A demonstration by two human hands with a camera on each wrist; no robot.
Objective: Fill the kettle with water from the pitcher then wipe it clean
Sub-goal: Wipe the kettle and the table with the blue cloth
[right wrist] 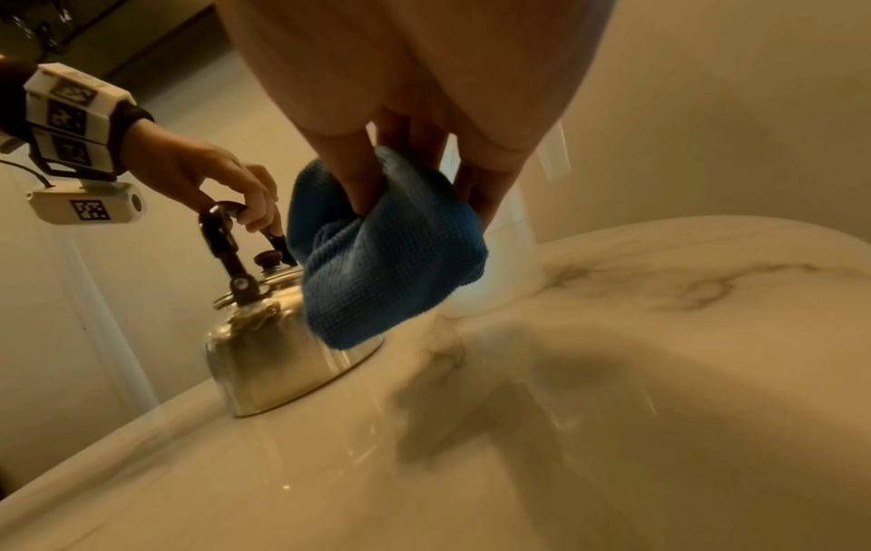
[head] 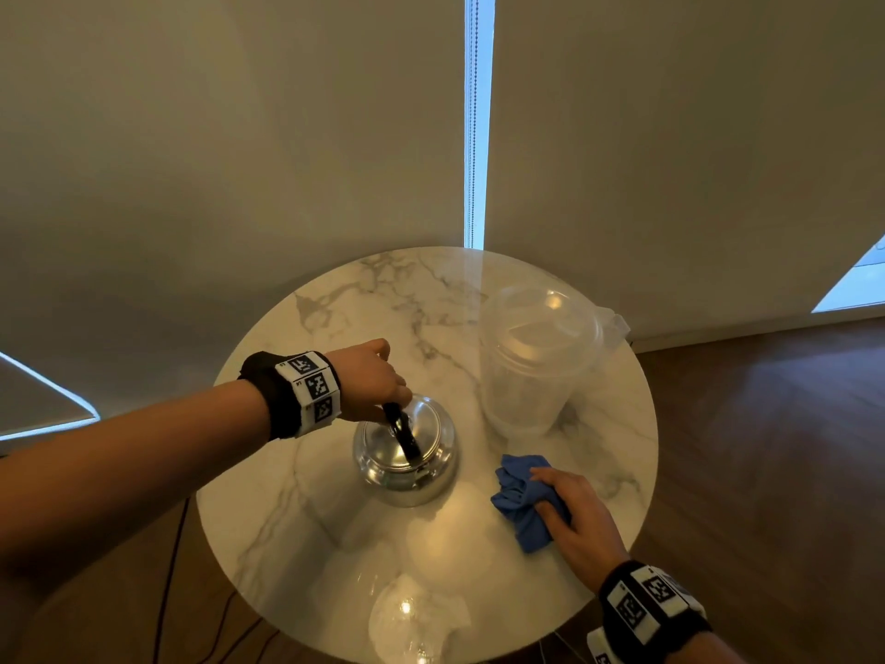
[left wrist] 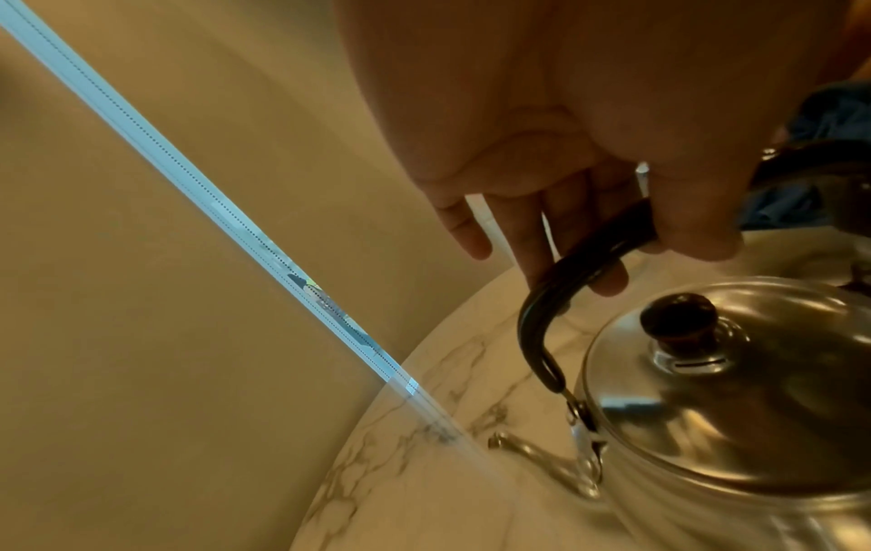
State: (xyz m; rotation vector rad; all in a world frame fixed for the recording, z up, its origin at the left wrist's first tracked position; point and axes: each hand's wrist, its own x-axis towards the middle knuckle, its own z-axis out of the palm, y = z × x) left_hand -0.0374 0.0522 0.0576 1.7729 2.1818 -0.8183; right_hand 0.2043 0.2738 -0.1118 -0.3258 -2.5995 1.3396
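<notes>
My left hand (head: pixel 371 381) reaches toward 2 o'clock, fingers curled around the handle (head: pixel 404 433). My right hand (head: pixel 577 512), at 5 o'clock, grips the cloth (head: pixel 519 500).

Steel kettle (head: pixel 404 452) sitting upright on the bench (head: pixel 335 543), lid on, black handle (head: pixel 401 431) standing up. Clear plastic pitcher (head: pixel 536 361) standing upright, lidded, just behind and right of it. Bunched blue cloth (head: pixel 522 500) hanging lifted off the bench beside the kettle.

Kettle (head: pixel 406 452) on table (head: pixel 335 543), centre; pitcher (head: pixel 536 361) behind-right; cloth (head: pixel 519 500) right of kettle.
</notes>
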